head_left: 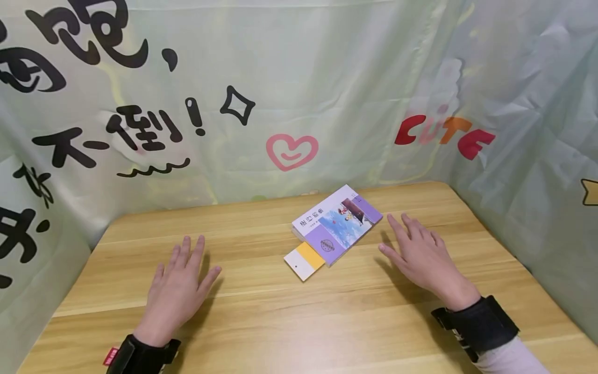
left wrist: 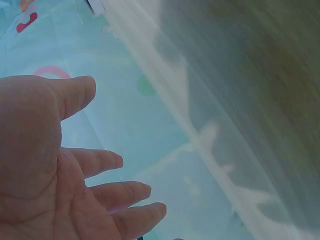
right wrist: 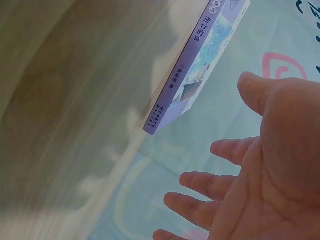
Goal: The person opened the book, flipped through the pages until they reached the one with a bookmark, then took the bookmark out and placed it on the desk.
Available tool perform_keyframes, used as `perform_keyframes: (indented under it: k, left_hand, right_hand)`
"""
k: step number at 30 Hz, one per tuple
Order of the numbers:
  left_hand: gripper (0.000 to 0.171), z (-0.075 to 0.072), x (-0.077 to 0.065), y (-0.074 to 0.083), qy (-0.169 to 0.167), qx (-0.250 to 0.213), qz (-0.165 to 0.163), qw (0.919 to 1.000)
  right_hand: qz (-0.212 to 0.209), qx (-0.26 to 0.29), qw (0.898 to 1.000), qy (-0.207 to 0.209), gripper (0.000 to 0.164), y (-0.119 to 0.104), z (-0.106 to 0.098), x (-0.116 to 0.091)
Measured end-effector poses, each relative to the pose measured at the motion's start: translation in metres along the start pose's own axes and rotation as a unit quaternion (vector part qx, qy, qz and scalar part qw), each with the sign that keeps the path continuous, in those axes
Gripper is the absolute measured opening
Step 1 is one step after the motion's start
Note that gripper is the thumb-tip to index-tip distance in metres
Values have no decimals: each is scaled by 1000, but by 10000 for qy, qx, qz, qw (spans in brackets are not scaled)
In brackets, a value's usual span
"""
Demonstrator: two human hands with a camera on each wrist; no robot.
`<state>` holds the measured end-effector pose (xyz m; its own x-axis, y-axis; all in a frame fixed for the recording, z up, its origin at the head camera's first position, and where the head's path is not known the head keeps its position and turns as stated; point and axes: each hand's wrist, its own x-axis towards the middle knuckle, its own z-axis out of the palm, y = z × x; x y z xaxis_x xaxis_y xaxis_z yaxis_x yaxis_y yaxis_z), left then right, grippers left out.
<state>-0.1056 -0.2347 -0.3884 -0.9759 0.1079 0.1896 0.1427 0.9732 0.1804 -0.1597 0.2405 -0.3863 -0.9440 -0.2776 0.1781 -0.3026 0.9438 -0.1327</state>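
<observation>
A pale green printed cloth (head_left: 355, 88) runs behind and along both sides of a wood-grain table (head_left: 261, 322), from nine o'clock through twelve to three. Over the table, at nine o'clock from its middle, hovers the person's left hand (head_left: 175, 293), its back toward the head camera, fingers nearly straight and thumb well out to the side; it grips nothing. The right hand (head_left: 422, 259) hovers at three o'clock, fingers extended and a little apart, thumb held away from them, likewise holding nothing. A book (head_left: 338, 223) with a purple, white and blue cover lies flat at one o'clock from the table's middle, near the right fingertips and well apart from the left hand. A black band (head_left: 481, 324) circles each wrist. A pink heart (head_left: 290, 157) on the cloth sits at eleven o'clock from the book. A white-and-yellow card (head_left: 303, 261) lies between seven and eight o'clock from the book, meeting its edge; whether it reaches underneath cannot be told.
</observation>
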Motion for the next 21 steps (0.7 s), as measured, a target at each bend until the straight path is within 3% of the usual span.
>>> perform_keyframes:
  k: [10, 18, 21]
  left_hand:
    - [77, 4, 4, 24, -257, 51, 178, 9995]
    - [76, 12, 16, 59, -197, 240, 629, 9975]
    - [74, 14, 21, 74, -71, 219, 959, 9951]
  right_hand:
    - [-135, -11, 9997, -212, 75, -5, 8, 3]
    - [-482, -236, 9986, 10, 70, -11, 14, 16]
    - [-688, -388, 9968, 155, 69, -12, 13, 24]
